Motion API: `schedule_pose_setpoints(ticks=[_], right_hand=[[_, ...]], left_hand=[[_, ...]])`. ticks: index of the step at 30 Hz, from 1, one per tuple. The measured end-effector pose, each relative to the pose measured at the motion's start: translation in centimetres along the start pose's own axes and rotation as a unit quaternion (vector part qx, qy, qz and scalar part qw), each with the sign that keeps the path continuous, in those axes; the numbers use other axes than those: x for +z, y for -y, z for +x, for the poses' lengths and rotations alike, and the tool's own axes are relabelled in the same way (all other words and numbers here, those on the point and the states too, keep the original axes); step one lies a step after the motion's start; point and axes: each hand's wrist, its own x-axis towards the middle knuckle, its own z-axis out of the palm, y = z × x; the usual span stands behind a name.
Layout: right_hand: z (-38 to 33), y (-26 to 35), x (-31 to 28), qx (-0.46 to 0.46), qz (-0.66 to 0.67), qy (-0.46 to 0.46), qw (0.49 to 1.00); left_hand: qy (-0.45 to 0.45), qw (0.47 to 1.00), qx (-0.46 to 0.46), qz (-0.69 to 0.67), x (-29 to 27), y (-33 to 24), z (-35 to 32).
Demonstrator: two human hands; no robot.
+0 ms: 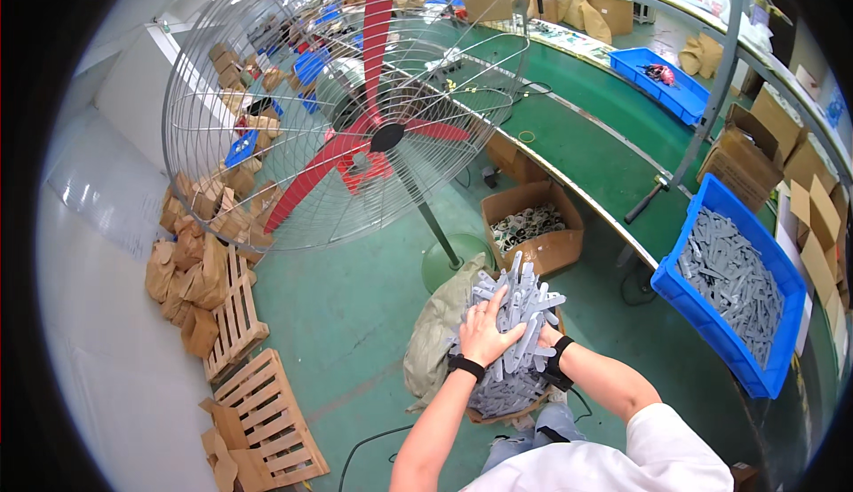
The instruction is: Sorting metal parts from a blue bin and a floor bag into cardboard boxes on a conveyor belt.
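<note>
Between my two hands is a big bunch of long, flat grey plastic parts [524,301], sticking out in all directions. My left hand [484,334] presses on the near left side of the bunch, its fingers curved over the pieces. My right hand [553,339] grips it from the right; its fingers are mostly hidden behind the parts. Below, more of the same grey parts [502,399] fill an open container whose brown rim just shows. A crumpled pale green woven sack [435,350] lies against its left side. Both wrists wear black bands.
A large caged fan [387,137] with red blades stands ahead on a green base. A cardboard box [542,248] of small parts sits beyond my hands. To the right, a blue bin [764,372] holds similar grey parts beside a green conveyor [577,150]. Wooden pallets [267,403] lie left.
</note>
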Motion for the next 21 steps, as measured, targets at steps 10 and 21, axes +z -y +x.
schedule_pose_setpoints(ticks=[10,21], right_hand=[[2.1,8.5,-8.9,-0.059,0.058,-0.065,0.994],[3.1,22.7,-38.2,-0.113,0.102,-0.181,0.971]], left_hand=[[0.011,0.995,0.104,0.002,-0.7,-13.6,6.1],[0.1,0.931,0.341,-0.089,10.1,-41.5,13.5]])
